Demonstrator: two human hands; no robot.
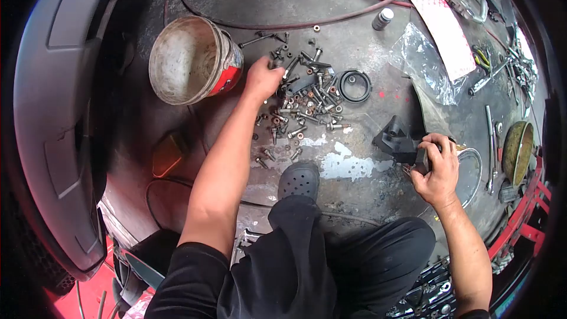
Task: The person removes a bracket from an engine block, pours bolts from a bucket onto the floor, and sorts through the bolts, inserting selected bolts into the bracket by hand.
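Observation:
My left hand (263, 80) reaches to the upper left edge of a spread pile of bolts (307, 115) on the floor. Its fingers are curled in among the bolts, and what they pinch, if anything, is hidden. Mixed through the pile are nuts and washers. A black ring (355, 86) lies against the pile's right side. On the right, my right hand (437, 168) is wrapped round a black plastic bracket (397, 140), close to the floor.
A dirty white bucket (177, 62) lies left of my left hand. A red hose (277, 25) curves across the far floor. Right are a small bottle (383, 19), a plastic bag (422, 62), wrenches (491, 147) and a rusty bowl (518, 152). A vehicle bumper (50, 118) borders the left.

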